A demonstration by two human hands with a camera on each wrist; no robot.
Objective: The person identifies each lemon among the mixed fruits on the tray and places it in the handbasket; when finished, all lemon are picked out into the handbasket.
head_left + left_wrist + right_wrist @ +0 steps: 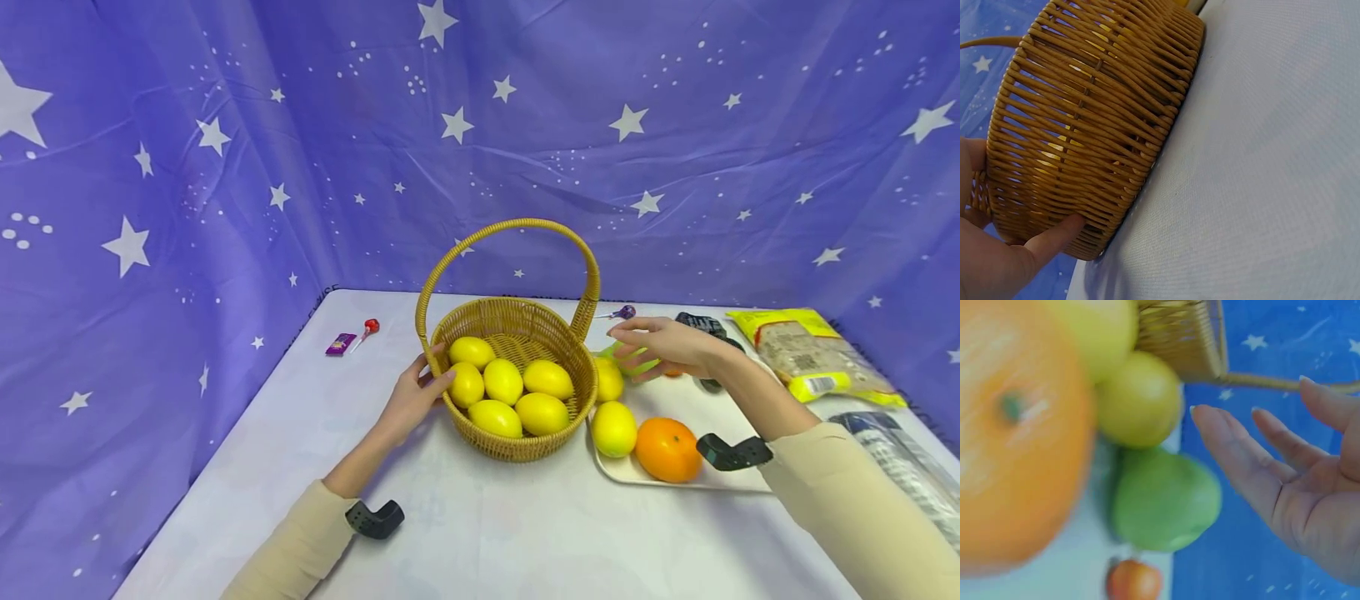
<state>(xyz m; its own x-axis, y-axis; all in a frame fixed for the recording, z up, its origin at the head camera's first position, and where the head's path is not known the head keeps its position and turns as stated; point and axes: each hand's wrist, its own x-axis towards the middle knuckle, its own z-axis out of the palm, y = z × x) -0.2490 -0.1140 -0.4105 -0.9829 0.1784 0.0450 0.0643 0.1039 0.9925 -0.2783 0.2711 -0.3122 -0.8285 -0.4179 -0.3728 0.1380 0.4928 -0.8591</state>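
Observation:
A wicker basket (517, 446) with a tall arched handle stands on the table, with several lemons (503, 381) inside. My left hand (412, 396) grips the basket's left side at the rim; in the left wrist view one finger (1057, 240) lies along the outer weave. Over the tray (637, 477), my right hand (667, 346) is held with fingers extended and nothing in them. Below it are a green fruit (1166, 500), partly hidden in the head view, and a lemon (609, 380). Another lemon (614, 429) and a large orange (669, 450) lie at the tray's near left.
A red lollipop (371, 326) and a purple wrapped candy (341, 344) lie at the back left. Behind the tray is a purple lollipop (626, 312). A yellow bag (817, 354) and a clear plastic package (903, 462) line the right side. A starry curtain (525, 167) borders the table.

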